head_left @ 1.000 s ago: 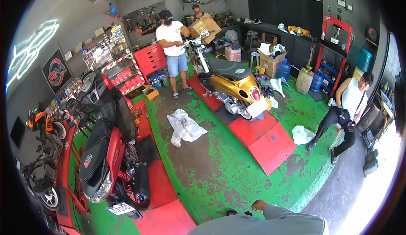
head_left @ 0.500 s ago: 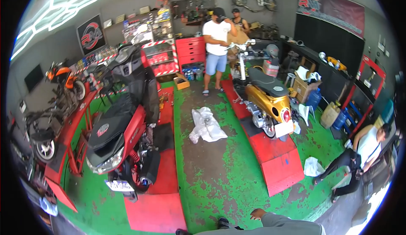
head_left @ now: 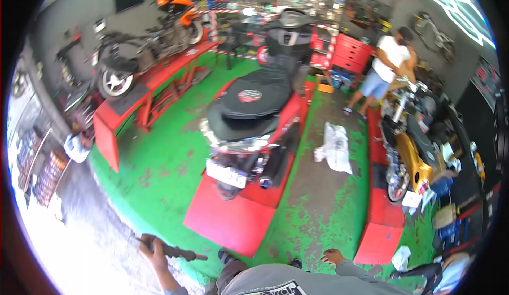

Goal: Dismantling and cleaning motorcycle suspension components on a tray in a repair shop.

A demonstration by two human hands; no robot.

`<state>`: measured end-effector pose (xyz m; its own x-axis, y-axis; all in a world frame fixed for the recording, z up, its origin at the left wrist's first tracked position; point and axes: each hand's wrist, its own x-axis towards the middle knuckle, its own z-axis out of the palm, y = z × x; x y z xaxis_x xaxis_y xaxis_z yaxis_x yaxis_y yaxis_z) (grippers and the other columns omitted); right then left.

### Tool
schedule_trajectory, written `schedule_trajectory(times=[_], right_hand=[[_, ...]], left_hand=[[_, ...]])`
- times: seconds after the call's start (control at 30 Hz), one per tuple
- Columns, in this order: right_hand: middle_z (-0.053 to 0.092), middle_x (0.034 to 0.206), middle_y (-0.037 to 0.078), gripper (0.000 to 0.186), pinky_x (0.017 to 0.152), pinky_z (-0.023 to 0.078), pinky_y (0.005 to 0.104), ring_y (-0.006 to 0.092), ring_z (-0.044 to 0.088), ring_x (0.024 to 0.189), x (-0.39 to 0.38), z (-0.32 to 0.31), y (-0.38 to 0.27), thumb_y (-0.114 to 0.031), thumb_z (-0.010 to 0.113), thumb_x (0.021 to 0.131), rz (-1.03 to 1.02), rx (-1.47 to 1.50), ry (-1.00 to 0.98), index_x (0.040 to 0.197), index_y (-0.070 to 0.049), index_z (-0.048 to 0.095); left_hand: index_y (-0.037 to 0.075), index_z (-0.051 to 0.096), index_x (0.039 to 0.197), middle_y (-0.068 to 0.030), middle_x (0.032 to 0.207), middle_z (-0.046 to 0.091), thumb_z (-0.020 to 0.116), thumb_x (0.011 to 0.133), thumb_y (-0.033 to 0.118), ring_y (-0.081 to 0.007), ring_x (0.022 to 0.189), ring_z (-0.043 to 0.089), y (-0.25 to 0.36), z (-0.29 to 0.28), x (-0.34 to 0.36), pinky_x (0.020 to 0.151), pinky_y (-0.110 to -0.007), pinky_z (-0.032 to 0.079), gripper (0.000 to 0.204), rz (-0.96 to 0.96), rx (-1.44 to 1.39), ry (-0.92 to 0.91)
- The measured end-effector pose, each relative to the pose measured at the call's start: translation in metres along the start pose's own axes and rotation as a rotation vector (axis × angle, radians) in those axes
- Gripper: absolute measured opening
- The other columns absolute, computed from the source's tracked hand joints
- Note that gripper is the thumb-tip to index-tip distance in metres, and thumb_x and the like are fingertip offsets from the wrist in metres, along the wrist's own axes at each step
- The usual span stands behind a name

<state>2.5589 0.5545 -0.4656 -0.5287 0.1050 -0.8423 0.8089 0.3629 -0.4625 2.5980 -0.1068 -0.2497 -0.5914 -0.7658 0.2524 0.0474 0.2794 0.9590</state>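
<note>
At the lower left, my left hand (head_left: 154,253) is closed round a long dark tool with a reddish tip (head_left: 181,252). Its exact kind is too blurred to make out. The tool points rightward, low above the edge between the grey pavement and the green floor. My right hand (head_left: 333,256) hangs over the green floor at the lower right, fingers loosely apart and nothing in it. Ahead of me stands a red and black scooter (head_left: 254,96) on a red lift ramp (head_left: 230,218), its rear end and plate facing me.
At left, an orange and black motorcycle (head_left: 143,51) stands on a raised red lift (head_left: 108,144). A gold motorcycle (head_left: 413,152) is on the right ramp (head_left: 379,236), with a person in white (head_left: 389,53) beside it. White plastic sheeting (head_left: 336,149) lies between. Another person (head_left: 450,274) is lower right.
My view has swung left, so the scooter and ramps sit further right. My left hand with the dark tool has come into view. The standing person's arm has come down from the face.
</note>
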Motion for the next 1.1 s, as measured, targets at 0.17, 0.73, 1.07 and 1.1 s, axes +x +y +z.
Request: schedule_trajectory(times=[0.17,0.73,1.07,1.1], right_hand=[[0.071,0.091,0.011,0.033,0.056,0.047,0.0342,0.0181,0.062,0.072,-0.001,0.093,-0.065,-0.028,0.058,0.092,-0.091,-0.048,-0.066,0.113,-0.003,0.061],[0.068,0.094,0.01,0.027,0.071,0.05,0.0405,0.0237,0.066,0.084,0.214,0.245,-0.128,-0.031,0.053,0.092,-0.921,-0.861,-0.129,0.101,-0.009,0.066],[0.069,0.087,0.009,0.023,0.067,0.051,0.0336,0.0176,0.066,0.074,0.17,0.587,-0.599,-0.025,0.058,0.095,-0.596,-0.415,-0.548,0.101,-0.004,0.065],[0.068,0.086,0.008,0.022,0.065,0.051,0.033,0.0171,0.066,0.073,0.168,0.61,-0.64,-0.023,0.058,0.095,-0.662,-0.44,-0.521,0.1,-0.003,0.064]], left_hand=[[0.002,0.052,0.084,-0.0038,0.07,0.053,0.054,0.082,0.002,-0.0115,0.062,0.053,0.011,-0.037,0.067,0.057,-0.025,0.043,0.003,-0.027,0.011,0.025],[0.003,0.052,0.082,-0.0058,0.068,0.053,0.055,0.08,0.013,-0.0145,0.06,0.053,-0.021,-0.202,0.213,0.057,-0.027,0.043,0.011,-0.021,0.14,0.399],[0.003,0.05,0.088,-0.0051,0.069,0.05,0.053,0.084,0.016,-0.014,0.062,0.051,-0.036,-0.284,0.272,0.058,-0.027,0.044,0.014,0.011,0.349,0.668],[0.003,0.05,0.09,-0.0054,0.07,0.051,0.052,0.084,0.015,-0.0139,0.062,0.051,-0.038,-0.29,0.279,0.058,-0.027,0.044,0.013,-0.012,0.346,0.702]])
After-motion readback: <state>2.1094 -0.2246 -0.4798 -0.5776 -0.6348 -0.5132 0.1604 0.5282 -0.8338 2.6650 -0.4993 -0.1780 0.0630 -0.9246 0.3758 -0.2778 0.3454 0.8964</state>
